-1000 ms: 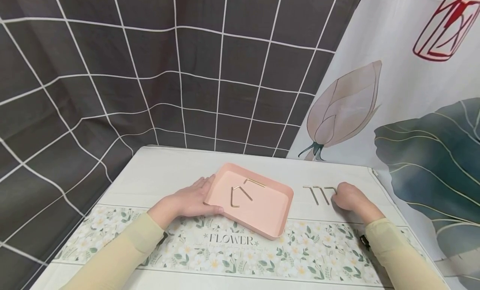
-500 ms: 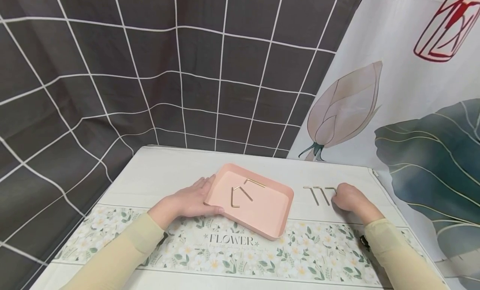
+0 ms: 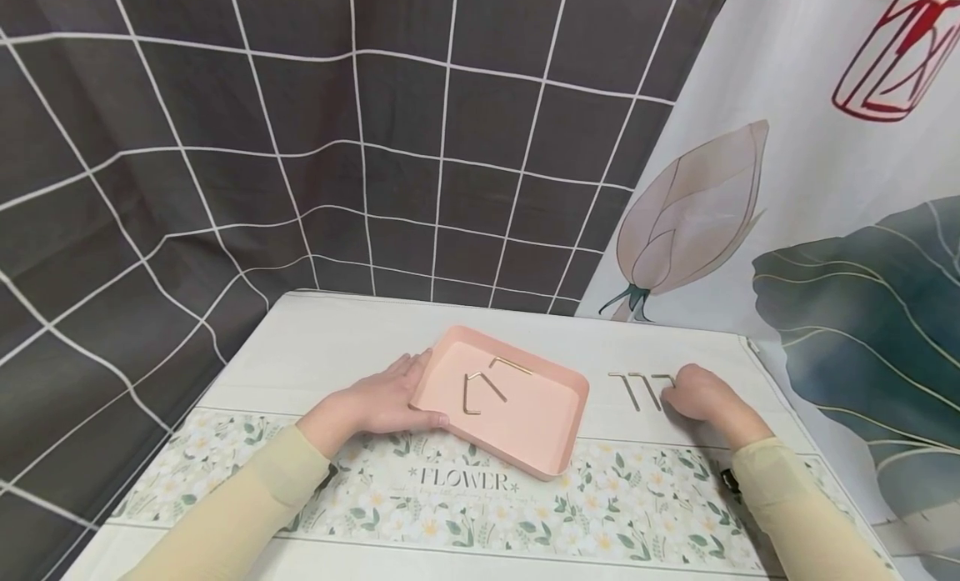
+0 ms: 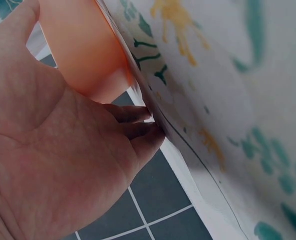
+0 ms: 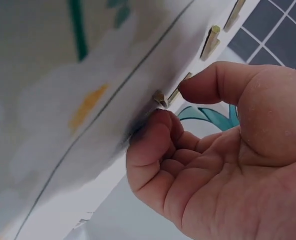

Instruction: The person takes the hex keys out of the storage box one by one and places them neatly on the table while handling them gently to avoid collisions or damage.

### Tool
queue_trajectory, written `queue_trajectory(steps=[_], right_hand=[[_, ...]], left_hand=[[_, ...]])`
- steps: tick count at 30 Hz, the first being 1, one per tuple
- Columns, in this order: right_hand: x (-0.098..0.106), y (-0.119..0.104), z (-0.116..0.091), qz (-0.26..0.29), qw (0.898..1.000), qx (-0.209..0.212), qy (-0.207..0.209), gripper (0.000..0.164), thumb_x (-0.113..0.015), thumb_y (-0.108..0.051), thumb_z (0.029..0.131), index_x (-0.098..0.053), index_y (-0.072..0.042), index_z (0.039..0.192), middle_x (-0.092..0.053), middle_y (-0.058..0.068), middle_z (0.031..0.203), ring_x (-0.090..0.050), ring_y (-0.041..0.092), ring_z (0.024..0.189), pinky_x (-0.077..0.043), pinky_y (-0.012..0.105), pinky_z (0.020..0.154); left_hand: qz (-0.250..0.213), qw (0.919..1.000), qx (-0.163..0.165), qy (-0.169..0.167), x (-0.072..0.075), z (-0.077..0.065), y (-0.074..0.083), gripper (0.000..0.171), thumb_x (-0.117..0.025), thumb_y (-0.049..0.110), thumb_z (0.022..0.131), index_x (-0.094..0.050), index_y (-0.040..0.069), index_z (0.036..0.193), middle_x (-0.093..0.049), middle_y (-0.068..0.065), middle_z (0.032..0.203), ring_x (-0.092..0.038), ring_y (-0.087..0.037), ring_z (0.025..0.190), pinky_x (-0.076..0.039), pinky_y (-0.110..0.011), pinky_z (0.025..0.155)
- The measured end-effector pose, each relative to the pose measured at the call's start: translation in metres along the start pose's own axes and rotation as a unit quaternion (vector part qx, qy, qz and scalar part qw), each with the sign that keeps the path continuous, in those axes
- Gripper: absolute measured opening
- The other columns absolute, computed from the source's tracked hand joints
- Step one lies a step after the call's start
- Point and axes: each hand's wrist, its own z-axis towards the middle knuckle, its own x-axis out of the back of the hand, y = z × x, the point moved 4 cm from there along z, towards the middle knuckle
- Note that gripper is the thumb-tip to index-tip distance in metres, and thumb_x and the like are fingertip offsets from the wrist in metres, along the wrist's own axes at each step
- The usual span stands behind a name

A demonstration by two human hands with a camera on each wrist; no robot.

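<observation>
A shallow pink tray (image 3: 525,427) lies tilted across the table, with three brass-coloured hex keys (image 3: 492,388) inside. My left hand (image 3: 386,398) rests against its left end, thumb along the near corner and fingers beside the far part. The tray's pink wall (image 4: 85,45) shows beside the palm in the left wrist view. To the right, three more hex keys stand in a row on the cloth. My right hand (image 3: 697,393) pinches the rightmost hex key (image 5: 160,97) between thumb and curled fingers, hiding part of it. The left hex key (image 3: 624,391) and middle hex key (image 3: 647,391) lie beside it.
A white tablecloth (image 3: 337,331) with a floral band (image 3: 480,514) covers the table. Behind it hangs a dark grid-patterned curtain (image 3: 300,106), and a leaf-printed white curtain (image 3: 697,64) hangs at the right, close to the table's edge.
</observation>
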Motion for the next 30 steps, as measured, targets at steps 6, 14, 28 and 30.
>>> queue_trajectory(steps=[6,14,28,30], right_hand=[[0.007,-0.007,0.000,0.011,1.000,0.012,0.023,0.037,-0.059,-0.016,0.106,-0.054,-0.008,0.070,-0.050,0.004,0.064,-0.051,0.020,0.058,-0.046,0.034,0.054],[0.023,-0.027,-0.002,0.003,0.999,0.011,0.041,0.058,-0.057,-0.020,0.108,-0.044,0.035,0.122,-0.058,0.036,0.099,-0.063,0.038,0.081,-0.060,0.052,0.071],[0.028,-0.077,-0.009,0.029,0.996,0.048,0.070,0.058,-0.059,-0.025,0.105,-0.046,0.027,0.128,-0.052,0.046,0.124,-0.062,0.047,0.100,-0.057,0.064,0.091],[0.027,-0.085,-0.011,0.029,0.996,0.050,0.075,0.059,-0.061,-0.026,0.104,-0.047,0.026,0.129,-0.052,0.044,0.124,-0.063,0.046,0.099,-0.058,0.063,0.091]], left_hand=[[-0.002,1.0000,-0.002,0.003,0.000,0.000,0.001,0.131,-0.064,0.085,0.094,-0.007,0.004,0.179,-0.015,-0.016,0.185,-0.013,-0.044,0.170,-0.025,-0.063,0.134],[-0.006,1.0000,-0.003,0.003,0.001,-0.002,0.003,0.130,-0.065,0.083,0.094,-0.007,0.004,0.179,-0.015,-0.017,0.185,-0.013,-0.045,0.170,-0.024,-0.064,0.134],[-0.003,1.0000,0.001,0.003,0.000,-0.001,0.001,0.131,-0.063,0.086,0.093,-0.007,0.004,0.179,-0.016,-0.018,0.185,-0.013,-0.044,0.170,-0.025,-0.065,0.133],[-0.002,1.0000,0.001,0.003,0.000,-0.001,0.001,0.132,-0.063,0.086,0.093,-0.007,0.004,0.179,-0.016,-0.017,0.185,-0.013,-0.044,0.170,-0.025,-0.065,0.133]])
